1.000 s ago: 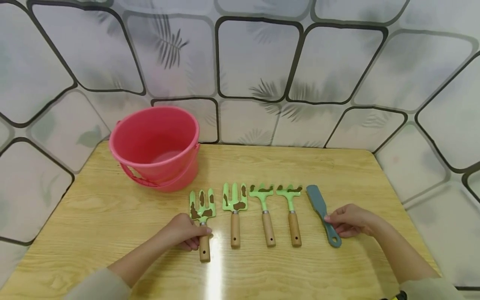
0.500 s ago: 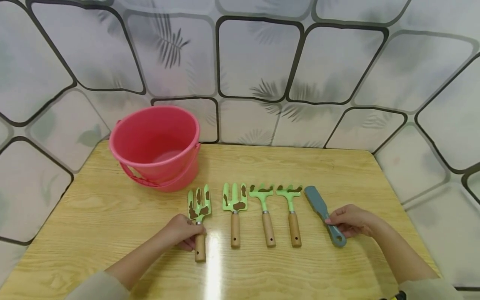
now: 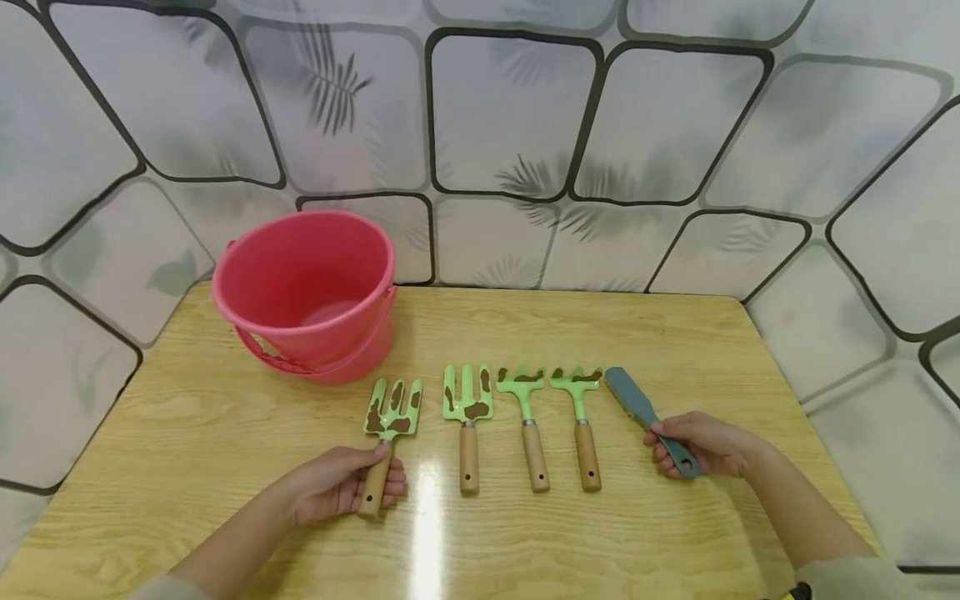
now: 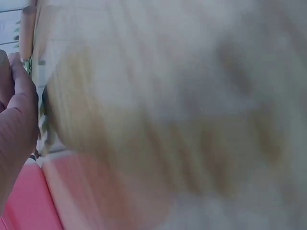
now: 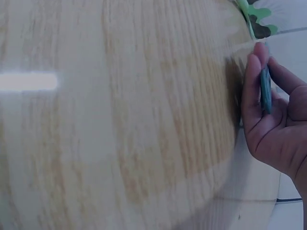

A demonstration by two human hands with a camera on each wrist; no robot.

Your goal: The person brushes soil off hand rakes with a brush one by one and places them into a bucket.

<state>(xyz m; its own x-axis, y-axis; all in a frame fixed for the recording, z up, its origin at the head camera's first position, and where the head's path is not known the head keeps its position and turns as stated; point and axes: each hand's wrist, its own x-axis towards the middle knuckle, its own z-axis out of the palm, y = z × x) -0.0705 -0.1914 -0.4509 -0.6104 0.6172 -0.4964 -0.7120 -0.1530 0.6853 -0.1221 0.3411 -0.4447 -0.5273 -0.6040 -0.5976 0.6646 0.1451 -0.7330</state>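
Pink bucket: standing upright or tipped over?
Upright. In the head view the pink bucket stands on the table, its open rim facing up and its handle hanging down the front.

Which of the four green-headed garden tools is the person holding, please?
The leftmost fork, gripped in the left hand; the other fork, left rake and right rake lie on the table, untouched.

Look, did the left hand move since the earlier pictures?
Yes: in the head view, the left hand has moved left, farther from the untouched fork beside it.
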